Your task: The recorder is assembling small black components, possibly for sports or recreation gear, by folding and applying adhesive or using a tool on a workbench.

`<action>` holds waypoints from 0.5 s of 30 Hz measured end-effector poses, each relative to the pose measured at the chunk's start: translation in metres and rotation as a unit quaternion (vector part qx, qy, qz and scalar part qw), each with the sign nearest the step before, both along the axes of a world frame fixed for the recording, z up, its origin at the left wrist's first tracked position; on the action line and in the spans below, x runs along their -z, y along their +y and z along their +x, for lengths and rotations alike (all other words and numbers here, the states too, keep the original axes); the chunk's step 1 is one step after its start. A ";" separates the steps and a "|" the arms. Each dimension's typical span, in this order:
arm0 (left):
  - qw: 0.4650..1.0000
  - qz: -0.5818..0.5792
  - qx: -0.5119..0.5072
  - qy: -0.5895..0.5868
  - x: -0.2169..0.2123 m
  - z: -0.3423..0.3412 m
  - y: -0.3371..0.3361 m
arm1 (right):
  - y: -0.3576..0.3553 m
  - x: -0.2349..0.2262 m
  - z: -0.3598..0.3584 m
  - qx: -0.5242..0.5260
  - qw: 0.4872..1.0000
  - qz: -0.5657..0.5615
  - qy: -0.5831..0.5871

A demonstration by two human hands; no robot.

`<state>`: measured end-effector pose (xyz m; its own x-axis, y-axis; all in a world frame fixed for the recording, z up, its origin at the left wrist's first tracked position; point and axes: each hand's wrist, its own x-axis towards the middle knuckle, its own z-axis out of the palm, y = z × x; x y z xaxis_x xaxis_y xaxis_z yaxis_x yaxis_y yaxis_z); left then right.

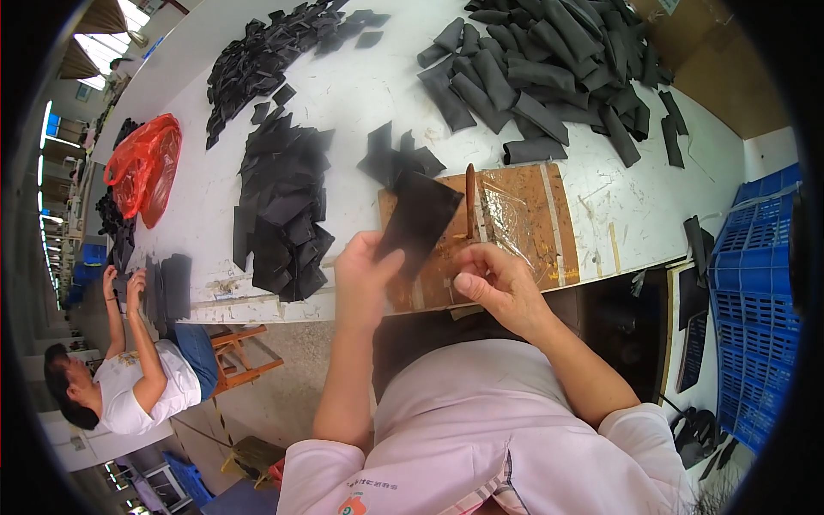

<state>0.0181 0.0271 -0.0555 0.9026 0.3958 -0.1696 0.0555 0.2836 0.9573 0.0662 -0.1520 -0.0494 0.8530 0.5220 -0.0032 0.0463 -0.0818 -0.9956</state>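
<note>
Left hand (365, 275) pinching a flat black fabric piece (418, 219) upright above the bench edge, right hand (496, 283) loosely curled just beside it, empty, brown board (515, 225) beneath, black cut pieces (283, 206) heaped across the white bench (360, 94), another person (129, 369) seated at left

Single head view, looking steeply down, close over white worktable (360, 94).

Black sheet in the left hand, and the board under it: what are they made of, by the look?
Black sheet: thin matte fabric or leather-like material, probably; it stays flat where the left hand pinches one corner. Board: wood or hardboard, brown and worn, with tape strips and glossy film on it.
</note>
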 end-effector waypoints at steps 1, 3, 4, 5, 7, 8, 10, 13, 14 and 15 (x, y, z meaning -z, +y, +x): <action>1.000 0.009 0.030 0.002 -0.004 -0.011 -0.003 | 0.004 -0.002 -0.002 -0.003 1.000 0.000 0.000; 0.995 0.008 0.087 0.049 -0.014 -0.023 -0.014 | 0.008 -0.005 0.000 -0.071 0.968 0.163 0.175; 0.995 0.007 0.085 0.050 -0.012 -0.029 -0.017 | 0.010 -0.008 -0.001 -0.074 0.968 0.162 0.176; 0.997 0.016 0.074 0.030 -0.010 -0.033 -0.021 | 0.011 -0.013 -0.002 -0.064 0.964 0.154 0.208; 0.999 0.004 0.050 0.009 -0.008 -0.036 -0.031 | 0.013 -0.011 -0.004 -0.049 0.965 0.126 0.227; 0.999 0.002 0.048 0.008 -0.007 -0.036 -0.034 | 0.013 -0.011 -0.005 -0.050 0.965 0.124 0.227; 0.997 0.043 0.057 0.014 -0.007 -0.037 -0.038 | 0.015 -0.013 -0.007 -0.022 0.995 0.085 0.055; 0.996 0.050 0.071 0.003 -0.004 -0.038 -0.037 | 0.017 -0.009 -0.010 -0.017 0.995 0.097 0.011; 0.996 0.049 0.068 0.003 -0.003 -0.039 -0.036 | 0.016 -0.010 -0.010 -0.020 0.995 0.095 0.011; 0.997 0.043 0.069 0.001 -0.001 -0.040 -0.036 | 0.015 -0.012 -0.010 -0.016 0.997 0.036 -0.062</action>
<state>-0.0216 -0.0086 -0.0547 0.9490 0.2814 -0.1425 0.0904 0.1902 0.9776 0.0563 -0.1374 -0.0374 0.8276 0.5434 0.1410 0.1717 -0.0060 -0.9851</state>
